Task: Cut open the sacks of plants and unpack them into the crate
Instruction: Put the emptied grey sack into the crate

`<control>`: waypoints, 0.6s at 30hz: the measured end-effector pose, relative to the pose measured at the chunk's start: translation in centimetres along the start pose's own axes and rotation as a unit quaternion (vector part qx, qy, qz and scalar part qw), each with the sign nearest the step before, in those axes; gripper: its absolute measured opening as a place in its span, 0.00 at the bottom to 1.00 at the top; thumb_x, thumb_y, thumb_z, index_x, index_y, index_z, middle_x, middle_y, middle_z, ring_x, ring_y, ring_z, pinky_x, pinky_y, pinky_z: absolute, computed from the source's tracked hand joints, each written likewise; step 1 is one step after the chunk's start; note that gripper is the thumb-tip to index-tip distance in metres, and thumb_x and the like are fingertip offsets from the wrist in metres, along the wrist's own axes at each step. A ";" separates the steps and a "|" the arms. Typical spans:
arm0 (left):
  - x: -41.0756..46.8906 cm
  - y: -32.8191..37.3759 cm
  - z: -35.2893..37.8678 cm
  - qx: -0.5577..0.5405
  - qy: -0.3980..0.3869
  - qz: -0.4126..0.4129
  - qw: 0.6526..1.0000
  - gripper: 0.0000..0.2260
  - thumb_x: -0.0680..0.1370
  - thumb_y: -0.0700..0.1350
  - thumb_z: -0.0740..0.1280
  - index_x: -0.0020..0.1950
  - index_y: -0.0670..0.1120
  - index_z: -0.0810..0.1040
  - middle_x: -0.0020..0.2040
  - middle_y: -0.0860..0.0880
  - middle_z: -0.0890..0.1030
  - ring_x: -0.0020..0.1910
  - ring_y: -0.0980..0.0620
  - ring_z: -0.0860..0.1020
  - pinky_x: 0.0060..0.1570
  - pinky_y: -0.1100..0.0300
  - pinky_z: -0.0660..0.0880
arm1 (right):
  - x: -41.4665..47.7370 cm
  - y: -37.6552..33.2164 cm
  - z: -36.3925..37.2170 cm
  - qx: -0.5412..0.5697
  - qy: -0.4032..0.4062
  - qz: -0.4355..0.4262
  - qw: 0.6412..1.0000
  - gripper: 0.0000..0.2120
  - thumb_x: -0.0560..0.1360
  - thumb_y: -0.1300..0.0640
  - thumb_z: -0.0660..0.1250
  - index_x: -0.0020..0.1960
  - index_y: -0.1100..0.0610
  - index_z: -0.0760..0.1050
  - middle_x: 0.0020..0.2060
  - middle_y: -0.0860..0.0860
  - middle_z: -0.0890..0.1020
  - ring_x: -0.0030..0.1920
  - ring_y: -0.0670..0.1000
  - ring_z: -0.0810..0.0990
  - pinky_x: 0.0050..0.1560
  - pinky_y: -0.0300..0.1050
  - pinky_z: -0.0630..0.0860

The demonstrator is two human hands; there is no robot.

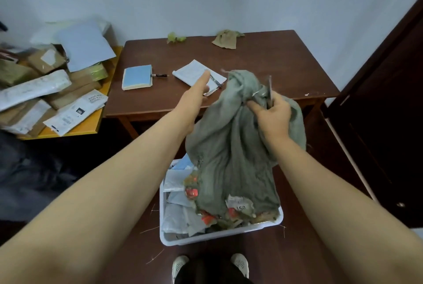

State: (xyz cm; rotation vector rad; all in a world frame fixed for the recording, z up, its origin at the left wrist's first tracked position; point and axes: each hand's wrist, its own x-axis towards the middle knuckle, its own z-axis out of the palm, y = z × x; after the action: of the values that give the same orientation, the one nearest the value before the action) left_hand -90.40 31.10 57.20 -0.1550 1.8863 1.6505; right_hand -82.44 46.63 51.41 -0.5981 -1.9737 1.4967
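A grey-green cloth sack (229,146) hangs upside down over the white plastic crate (219,234), spilling small plants with red and orange tags (192,193) into it. My right hand (272,112) grips the sack's bunched top together with a thin blade that sticks up from my fist. My left hand (196,95) reaches forward beside the sack with fingers straight, holding nothing. White packets fill the crate's left half.
The crate sits on a low brown surface in front of my feet. Behind it a brown table (263,66) carries a blue notepad (137,77), papers with a pen, a tan sack (226,38) and green scraps. Parcels pile on a yellow table (87,128) at left. A dark door stands at right.
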 end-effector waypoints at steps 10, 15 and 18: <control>-1.1 -11.2 3.4 -0.379 -0.147 -0.330 0.852 0.54 0.59 0.82 0.54 0.74 0.46 0.64 0.74 0.34 0.60 0.69 0.27 0.59 0.60 0.21 0.51 | 0.1 0.4 0.3 0.016 0.049 0.101 0.994 0.04 0.70 0.54 0.73 0.39 0.50 0.78 0.37 0.48 0.83 0.43 0.52 0.82 0.51 0.56 0.79; 1.3 -9.6 3.4 -0.358 -0.102 -0.320 0.871 0.56 0.57 0.80 0.60 0.76 0.46 0.61 0.75 0.35 0.58 0.71 0.28 0.58 0.59 0.21 0.52 | -0.9 1.1 -2.0 0.015 -0.097 0.231 0.968 0.04 0.72 0.56 0.72 0.39 0.53 0.80 0.43 0.58 0.84 0.47 0.57 0.83 0.54 0.58 0.78; 2.4 -9.4 3.8 -0.278 -0.103 -0.321 0.900 0.43 0.66 0.75 0.61 0.69 0.45 0.71 0.70 0.37 0.68 0.68 0.31 0.65 0.59 0.23 0.58 | -1.1 1.4 -3.2 0.046 -0.150 0.335 0.929 0.04 0.74 0.59 0.71 0.45 0.60 0.80 0.45 0.59 0.84 0.45 0.57 0.83 0.47 0.51 0.80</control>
State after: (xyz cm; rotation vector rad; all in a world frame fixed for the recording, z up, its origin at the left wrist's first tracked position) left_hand -86.48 33.40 47.86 -0.7221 0.9954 1.5879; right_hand -79.45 48.53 50.54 -1.1394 -2.0047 2.1836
